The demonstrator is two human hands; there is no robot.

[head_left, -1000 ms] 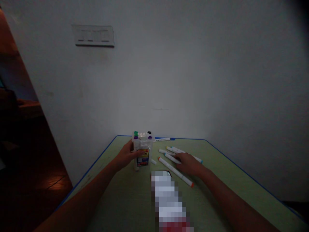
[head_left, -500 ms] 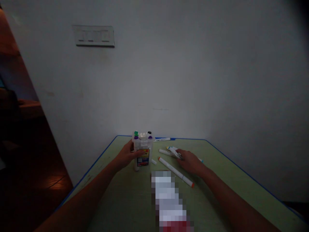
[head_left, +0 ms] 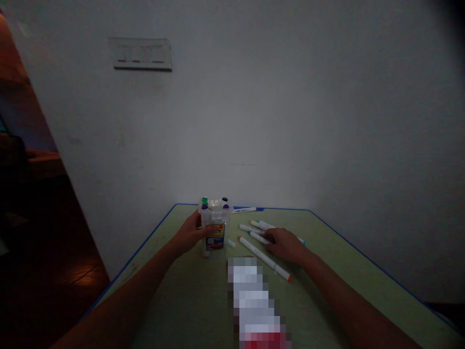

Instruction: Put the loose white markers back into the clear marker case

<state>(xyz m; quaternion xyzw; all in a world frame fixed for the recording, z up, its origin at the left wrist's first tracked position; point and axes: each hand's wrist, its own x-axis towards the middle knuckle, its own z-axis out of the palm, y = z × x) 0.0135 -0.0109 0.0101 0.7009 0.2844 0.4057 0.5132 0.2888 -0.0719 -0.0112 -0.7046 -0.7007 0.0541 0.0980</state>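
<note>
My left hand [head_left: 189, 236] is closed around a clear plastic marker case [head_left: 215, 219], which stands upright on the table. Green, purple and black marker ends show at its top, and a printed label faces me. Over to the right, my right hand [head_left: 285, 245] has its fingers closed on a white marker with a light-blue end [head_left: 258, 237], low at the tabletop. More white markers lie close beside and partly under that hand, one with a yellow end [head_left: 253, 222]. Nearer me rests a white marker with orange ends [head_left: 265, 258], apart from the hand.
A white marker with a blue cap [head_left: 245, 210] lies at the table's far edge, against the wall. Another white piece [head_left: 231, 244] sits just right of the case. In front, a pixelated patch [head_left: 256, 300] covers something on the green table [head_left: 181, 300]. A switch plate [head_left: 142, 54] is on the wall.
The marker in my right hand has come down and turned, its light-blue end now pointing left near the tabletop. My left hand and the case have stayed put.
</note>
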